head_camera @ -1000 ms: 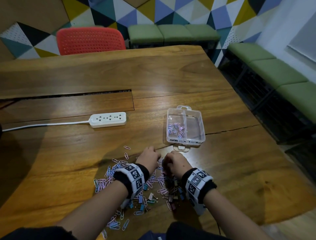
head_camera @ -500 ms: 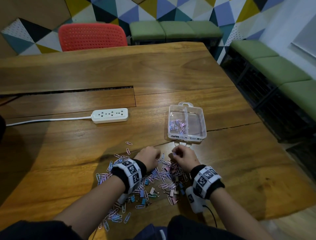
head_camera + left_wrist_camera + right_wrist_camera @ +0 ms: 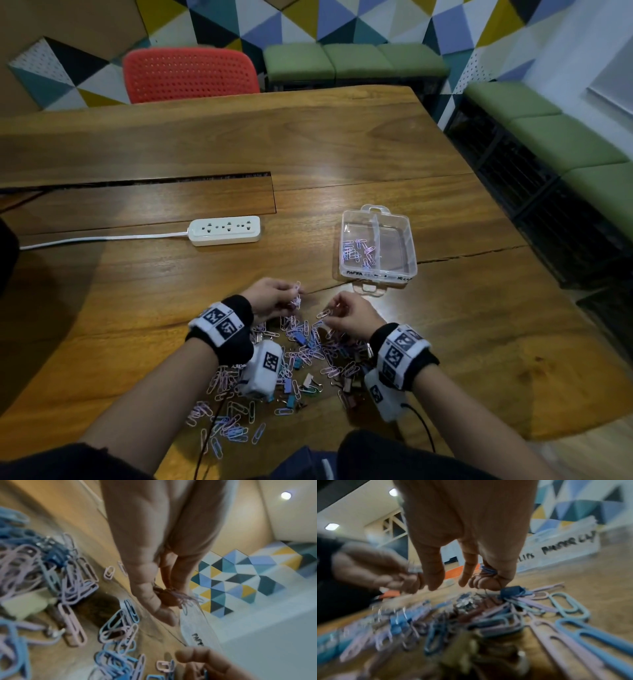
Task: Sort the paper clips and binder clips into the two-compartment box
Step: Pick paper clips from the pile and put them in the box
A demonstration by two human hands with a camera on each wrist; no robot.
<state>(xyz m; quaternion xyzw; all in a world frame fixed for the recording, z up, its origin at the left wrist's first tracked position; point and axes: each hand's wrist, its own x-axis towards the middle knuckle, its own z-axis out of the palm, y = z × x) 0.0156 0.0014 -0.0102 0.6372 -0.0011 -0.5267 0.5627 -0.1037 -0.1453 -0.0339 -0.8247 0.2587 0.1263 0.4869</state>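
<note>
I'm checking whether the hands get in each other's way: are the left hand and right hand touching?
Apart. The head view shows a strip of table and loose clips between the left hand and the right hand, each holding its own paper clips.

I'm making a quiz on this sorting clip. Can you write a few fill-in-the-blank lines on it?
1. The left hand pinches a bunch of ____ clips.
2. The box's ____ compartment holds the sorted paper clips.
3. The box's right compartment is ____.
4. The white power strip lies ____ of the box.

Answers: paper; left; empty; left
</note>
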